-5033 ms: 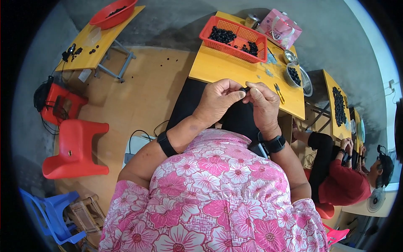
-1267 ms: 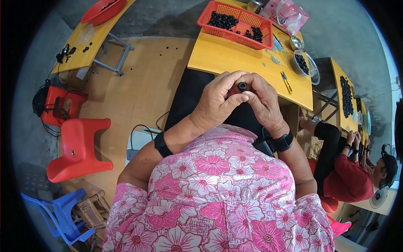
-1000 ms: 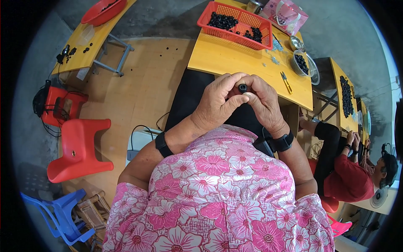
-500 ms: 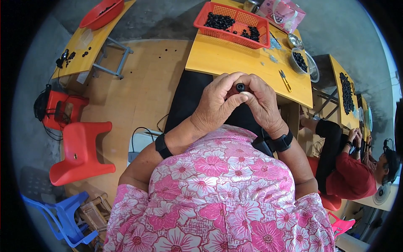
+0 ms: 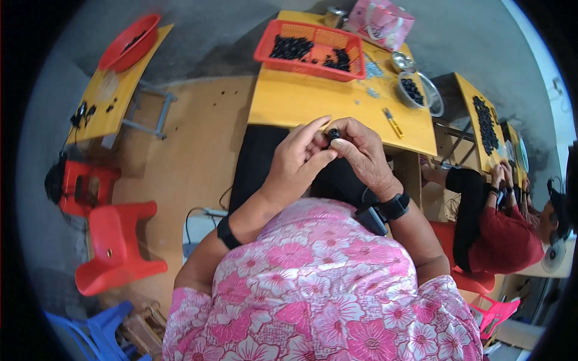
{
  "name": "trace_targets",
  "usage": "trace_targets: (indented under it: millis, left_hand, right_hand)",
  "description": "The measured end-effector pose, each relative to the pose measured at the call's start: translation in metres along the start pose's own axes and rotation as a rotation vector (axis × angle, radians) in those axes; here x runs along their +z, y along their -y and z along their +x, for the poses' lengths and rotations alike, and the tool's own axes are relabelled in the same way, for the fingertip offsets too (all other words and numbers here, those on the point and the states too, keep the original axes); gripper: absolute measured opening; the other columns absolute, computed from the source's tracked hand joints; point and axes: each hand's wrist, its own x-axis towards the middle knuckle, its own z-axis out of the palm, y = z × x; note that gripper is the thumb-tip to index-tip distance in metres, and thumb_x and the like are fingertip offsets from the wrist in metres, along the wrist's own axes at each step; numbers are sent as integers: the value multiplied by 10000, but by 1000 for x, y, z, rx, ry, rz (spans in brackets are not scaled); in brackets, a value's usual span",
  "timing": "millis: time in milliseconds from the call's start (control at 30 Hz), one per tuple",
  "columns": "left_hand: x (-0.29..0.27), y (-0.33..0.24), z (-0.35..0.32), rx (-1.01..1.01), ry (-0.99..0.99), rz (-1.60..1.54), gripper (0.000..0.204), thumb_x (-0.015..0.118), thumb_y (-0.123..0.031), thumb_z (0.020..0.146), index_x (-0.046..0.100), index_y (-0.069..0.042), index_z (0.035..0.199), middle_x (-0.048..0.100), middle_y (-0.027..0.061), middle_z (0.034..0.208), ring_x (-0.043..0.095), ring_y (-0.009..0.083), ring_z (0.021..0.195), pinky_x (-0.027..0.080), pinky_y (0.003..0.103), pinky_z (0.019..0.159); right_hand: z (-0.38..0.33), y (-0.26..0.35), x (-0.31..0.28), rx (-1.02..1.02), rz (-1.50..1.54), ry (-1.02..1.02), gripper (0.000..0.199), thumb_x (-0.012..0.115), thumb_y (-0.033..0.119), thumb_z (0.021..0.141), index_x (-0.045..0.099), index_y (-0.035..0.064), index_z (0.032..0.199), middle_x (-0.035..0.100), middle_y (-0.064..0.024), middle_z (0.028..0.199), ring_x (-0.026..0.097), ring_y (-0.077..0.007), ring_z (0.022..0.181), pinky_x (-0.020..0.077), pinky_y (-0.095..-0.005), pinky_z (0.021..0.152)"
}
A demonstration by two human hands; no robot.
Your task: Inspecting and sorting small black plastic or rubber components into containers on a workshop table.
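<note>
Above my lap, at the near edge of the yellow table, my right hand [image 5: 364, 153] pinches a small black cylindrical part [image 5: 334, 133] between thumb and fingers. The part has a round end with a hole or recess. Close beside it is my left hand [image 5: 295, 156], its index finger and thumb stretched apart and its other fingers half curled by the part. Whether those curled fingers touch the part is hard to see. On the table [image 5: 301, 105] ahead, a red plastic basket [image 5: 310, 67] holds many small black parts.
Yellow-handled snips [image 5: 394, 123] lie right of my hands. Beyond are a clear bowl of black parts [image 5: 412, 90], a metal bowl [image 5: 402, 62], small clear pieces [image 5: 373, 69] and a pink bag [image 5: 380, 24]. A person in red [image 5: 506, 237] works at right. Red stools [image 5: 114, 246] stand left.
My left fingers have opened away from the black part, which both hands were wrapped around before. The part now sits in my right hand's pinch. The whole view has shifted slightly.
</note>
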Motion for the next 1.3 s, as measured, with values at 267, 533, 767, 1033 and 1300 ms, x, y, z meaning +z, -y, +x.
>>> trace_targets:
  millis: [267,533,767,1033,1300]
  left_hand:
    - [-14,33,-2,-222,145,152,386,617,18,798,596,-35,1180,499,19,872,493,70,727,442,197,655]
    - [-14,46,37,-371,136,55,341,618,16,804,625,-40,1139,499,8,856,482,69,713,431,194,660]
    - [-22,77,72,-306,161,161,336,610,13,803,628,-44,1133,504,18,854,482,85,716,434,207,670]
    - [-28,123,90,-343,164,112,311,595,12,815,635,-42,1118,505,20,825,525,79,698,462,200,658]
    - [-32,123,92,-451,194,24,319,570,10,821,626,-38,1131,495,18,838,539,76,695,538,201,634]
  right_hand:
    - [24,-59,-107,198,-262,-550,152,640,127,859,616,-17,904,605,-27,764,554,-90,673,454,-230,619]
    - [43,-119,-220,512,-852,-661,354,719,229,757,621,36,1036,670,-137,814,655,-270,766,504,-360,698]
    - [92,-121,-176,277,-593,-514,252,691,119,776,643,41,1011,659,-94,811,646,-194,771,504,-292,706]
    - [199,-103,-84,122,-577,3,210,650,34,727,662,35,936,650,-140,883,631,-302,812,505,-360,723]
    - [260,-165,-51,132,-843,355,267,645,61,725,653,54,992,659,-150,949,623,-321,907,495,-390,808]
